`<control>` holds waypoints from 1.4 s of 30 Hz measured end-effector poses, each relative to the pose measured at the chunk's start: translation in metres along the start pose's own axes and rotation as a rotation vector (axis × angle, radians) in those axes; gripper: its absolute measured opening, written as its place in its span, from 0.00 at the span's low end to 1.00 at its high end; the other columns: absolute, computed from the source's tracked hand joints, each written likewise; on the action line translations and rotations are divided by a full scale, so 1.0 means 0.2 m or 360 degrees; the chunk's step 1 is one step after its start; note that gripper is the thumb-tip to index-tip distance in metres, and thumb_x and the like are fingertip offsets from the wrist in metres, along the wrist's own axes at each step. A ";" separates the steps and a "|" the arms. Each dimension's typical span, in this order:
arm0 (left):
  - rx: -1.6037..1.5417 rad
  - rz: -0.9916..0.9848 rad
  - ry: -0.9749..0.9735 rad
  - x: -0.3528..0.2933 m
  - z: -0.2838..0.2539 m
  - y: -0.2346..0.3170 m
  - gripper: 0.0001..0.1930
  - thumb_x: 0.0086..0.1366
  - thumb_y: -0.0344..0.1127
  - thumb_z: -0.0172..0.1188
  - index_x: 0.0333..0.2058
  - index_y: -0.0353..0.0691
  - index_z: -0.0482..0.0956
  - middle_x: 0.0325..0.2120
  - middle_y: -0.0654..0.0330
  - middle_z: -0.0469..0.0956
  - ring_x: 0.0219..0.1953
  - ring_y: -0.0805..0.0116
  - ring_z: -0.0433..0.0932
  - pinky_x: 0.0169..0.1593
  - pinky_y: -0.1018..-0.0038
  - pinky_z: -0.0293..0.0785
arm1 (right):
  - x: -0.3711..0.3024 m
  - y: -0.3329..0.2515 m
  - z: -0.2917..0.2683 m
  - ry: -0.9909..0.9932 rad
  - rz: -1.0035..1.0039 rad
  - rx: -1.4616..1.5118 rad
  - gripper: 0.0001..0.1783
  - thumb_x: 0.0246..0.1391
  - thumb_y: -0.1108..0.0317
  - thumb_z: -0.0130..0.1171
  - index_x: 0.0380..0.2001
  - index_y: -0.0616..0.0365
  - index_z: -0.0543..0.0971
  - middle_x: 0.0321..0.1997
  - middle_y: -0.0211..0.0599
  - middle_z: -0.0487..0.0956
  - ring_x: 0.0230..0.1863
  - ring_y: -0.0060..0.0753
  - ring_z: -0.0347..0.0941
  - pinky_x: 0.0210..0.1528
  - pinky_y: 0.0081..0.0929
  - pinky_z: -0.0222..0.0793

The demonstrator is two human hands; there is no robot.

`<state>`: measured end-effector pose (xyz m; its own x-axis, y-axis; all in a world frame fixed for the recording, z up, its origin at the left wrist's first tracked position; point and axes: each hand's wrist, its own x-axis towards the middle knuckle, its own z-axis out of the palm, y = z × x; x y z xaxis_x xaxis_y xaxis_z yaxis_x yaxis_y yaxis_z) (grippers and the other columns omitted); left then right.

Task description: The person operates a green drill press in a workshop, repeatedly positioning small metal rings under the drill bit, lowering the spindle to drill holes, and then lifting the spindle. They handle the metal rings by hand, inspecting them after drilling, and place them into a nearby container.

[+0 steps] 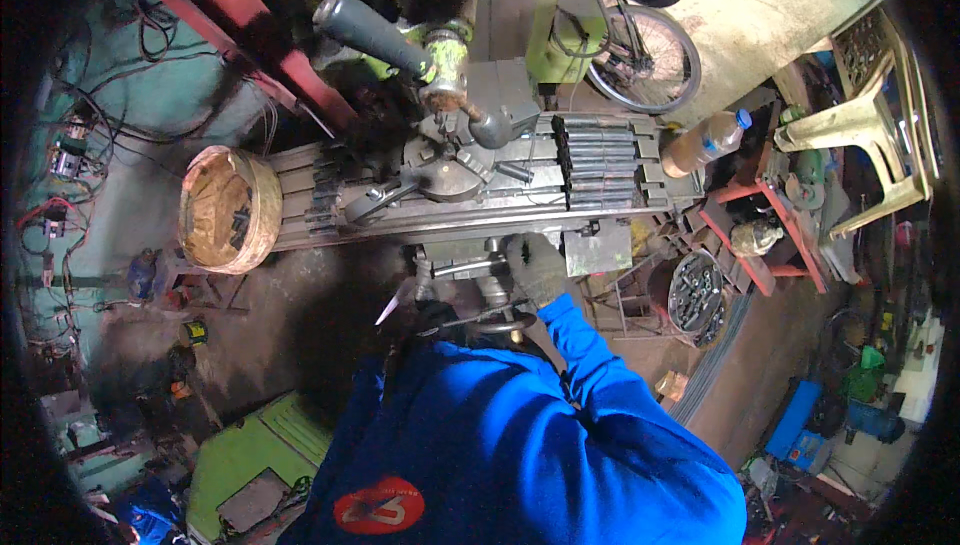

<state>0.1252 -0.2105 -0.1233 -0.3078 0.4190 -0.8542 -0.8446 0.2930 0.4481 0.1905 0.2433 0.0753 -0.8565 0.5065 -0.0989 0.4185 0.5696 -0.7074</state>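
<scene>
At the front of the machine table, my right hand (538,267), in a dark grey glove, is curled beside a metal crank handle (465,268) and appears to grip its right end. Beneath it are a shaft and a small dark handwheel (502,324), close to my body. My left forearm is hidden by the blue jacket. A dark, greyish shape at the crank's left end may be my left glove, but its fingers do not show. Behind the crank, a round metal chuck (447,173) rests on the slotted machine table (540,150). Several dark metal bars (600,160) lie side by side to its right.
Over the chuck hangs a black-gripped lever (370,35). A round tub (272,215) with dark pieces stands at the table's left end, a blue-capped bottle (705,145) at its right. Farther right are a bowl of metal parts (695,290), a red frame (800,235) and a plastic chair (860,125).
</scene>
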 end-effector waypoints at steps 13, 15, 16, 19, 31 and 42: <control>0.1327 0.1019 0.0229 -0.35 0.86 0.98 0.15 0.65 0.42 0.57 0.44 0.38 0.79 0.38 0.52 0.79 0.40 0.60 0.77 0.44 0.65 0.74 | 0.37 -0.07 -0.13 0.0658 -0.0027 -0.0547 0.16 0.56 0.53 0.58 0.33 0.56 0.76 0.35 0.53 0.73 0.35 0.57 0.74 0.35 0.51 0.69; 0.1378 0.1087 0.0079 -0.42 0.98 1.10 0.17 0.65 0.42 0.57 0.46 0.37 0.79 0.41 0.51 0.80 0.43 0.60 0.78 0.47 0.66 0.73 | 0.40 -0.03 -0.11 0.0578 -0.0059 -0.0657 0.17 0.56 0.53 0.56 0.34 0.57 0.77 0.35 0.52 0.74 0.36 0.56 0.75 0.35 0.49 0.71; 0.1297 0.1048 0.0041 -0.44 1.03 1.15 0.16 0.65 0.43 0.57 0.45 0.38 0.79 0.40 0.52 0.80 0.42 0.61 0.78 0.46 0.68 0.73 | 0.41 -0.06 -0.12 0.0536 -0.0080 -0.0711 0.17 0.56 0.53 0.56 0.34 0.58 0.77 0.35 0.52 0.75 0.36 0.55 0.76 0.35 0.49 0.72; 0.1133 0.1435 -0.0110 -0.47 1.15 1.25 0.13 0.65 0.40 0.57 0.43 0.39 0.80 0.41 0.50 0.81 0.42 0.59 0.79 0.46 0.66 0.74 | 0.38 -0.16 -0.14 0.0649 -0.0003 -0.0478 0.16 0.60 0.55 0.51 0.34 0.59 0.76 0.31 0.54 0.76 0.35 0.56 0.76 0.35 0.50 0.71; 0.1154 0.2119 -0.0090 -0.67 1.48 1.56 0.16 0.66 0.38 0.55 0.51 0.40 0.75 0.47 0.48 0.77 0.49 0.48 0.76 0.52 0.62 0.72 | -0.10 -0.68 -0.10 0.0832 0.0041 0.0459 0.16 0.63 0.64 0.47 0.41 0.63 0.80 0.34 0.53 0.79 0.35 0.52 0.76 0.38 0.39 0.70; 0.1144 0.1642 0.0042 -0.43 1.35 1.53 0.16 0.62 0.33 0.59 0.49 0.37 0.77 0.44 0.49 0.79 0.47 0.53 0.78 0.52 0.65 0.72 | -0.11 -0.69 0.02 0.0284 -0.0215 -0.0051 0.17 0.59 0.61 0.52 0.46 0.58 0.79 0.32 0.53 0.78 0.30 0.55 0.74 0.32 0.48 0.68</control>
<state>0.0111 0.0755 0.1580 -0.6971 0.7166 -0.0226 0.2208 0.2446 0.9442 0.1495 0.1512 0.1714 -0.8397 0.5290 0.1223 0.3157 0.6589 -0.6828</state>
